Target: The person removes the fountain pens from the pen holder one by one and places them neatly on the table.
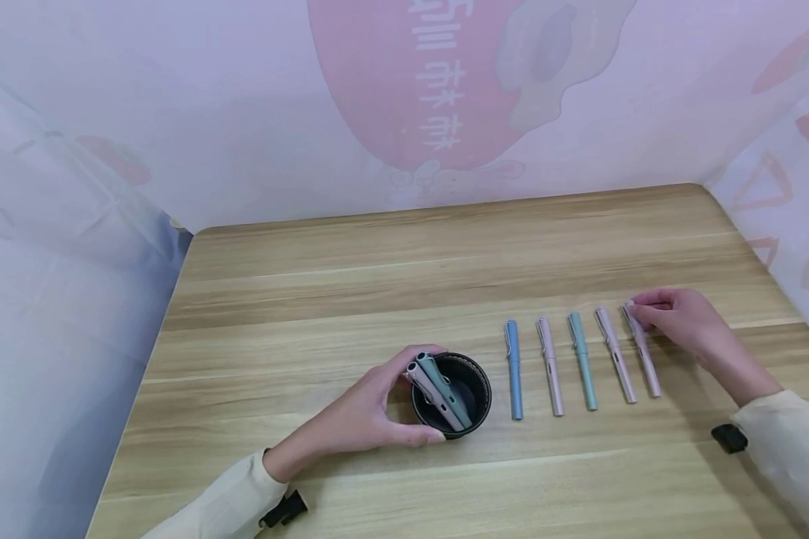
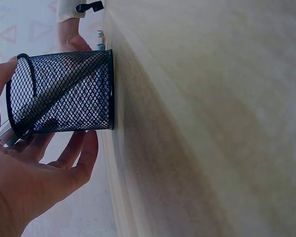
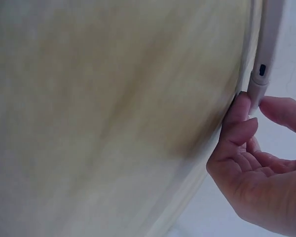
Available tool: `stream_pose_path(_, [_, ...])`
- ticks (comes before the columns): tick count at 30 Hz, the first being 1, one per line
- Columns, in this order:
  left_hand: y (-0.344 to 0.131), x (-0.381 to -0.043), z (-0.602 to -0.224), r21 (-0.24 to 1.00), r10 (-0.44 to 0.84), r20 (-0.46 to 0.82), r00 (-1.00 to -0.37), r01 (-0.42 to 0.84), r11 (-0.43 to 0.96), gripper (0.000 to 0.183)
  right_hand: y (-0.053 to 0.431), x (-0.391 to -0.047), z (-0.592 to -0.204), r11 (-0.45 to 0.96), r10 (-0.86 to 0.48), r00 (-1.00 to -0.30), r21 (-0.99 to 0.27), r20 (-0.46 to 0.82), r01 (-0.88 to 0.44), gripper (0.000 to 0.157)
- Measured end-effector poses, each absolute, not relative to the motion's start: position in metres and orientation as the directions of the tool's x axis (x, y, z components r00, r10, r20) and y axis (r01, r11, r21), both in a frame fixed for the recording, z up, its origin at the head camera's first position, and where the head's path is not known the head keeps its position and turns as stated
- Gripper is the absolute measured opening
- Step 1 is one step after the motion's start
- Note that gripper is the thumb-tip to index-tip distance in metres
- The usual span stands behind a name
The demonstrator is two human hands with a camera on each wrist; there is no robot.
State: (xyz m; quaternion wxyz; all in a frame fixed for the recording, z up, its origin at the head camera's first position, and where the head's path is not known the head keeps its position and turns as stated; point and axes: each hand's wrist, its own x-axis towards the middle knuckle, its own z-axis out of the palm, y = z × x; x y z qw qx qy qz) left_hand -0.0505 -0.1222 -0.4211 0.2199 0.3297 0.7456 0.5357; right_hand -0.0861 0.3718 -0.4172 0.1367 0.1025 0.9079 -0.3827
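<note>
Sleeves: two, cream cloth, a black clip-like piece at each.
Left hand: one, bare; thumb and fingers curved around the pen holder.
Pen holder: one, black, round, open-topped; wire mesh wall, solid rims; upright on the tabletop.
Pens in holder: two, leaning side by side, one pale pink, one teal.
Pens in row: five, slim, smooth, apart, roughly parallel, right of the holder; blue pen, teal pen, three pale lilac, clips at the far ends.
End pen: rightmost lilac; small dark slot in its side; on the tabletop.
Right hand: one, bare; thumb and fingers pinching the end pen near its far end.
Tabletop: one, striped wood grain, rounded far corners.
Backdrop: pale printed sheeting, red patch, white characters.
</note>
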Motion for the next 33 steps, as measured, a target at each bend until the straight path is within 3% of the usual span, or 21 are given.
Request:
stream_pose_path(18, [-0.122,-0.051,-0.421,0.947,0.734,0.03,-0.679,0.255,0.197,0.091,0.374,-0.087,-0.419,0.74,0.08,-0.946,-0.618,-0.313,0.267,0.041])
stream_pose_path(33, [-0.122,-0.052,-0.423,0.948,0.732,0.028,-0.681,0.251,0.196,0.091,0.373,-0.074,-0.41,0.714,0.108,-0.959,-0.65,-0.264,0.259,0.058])
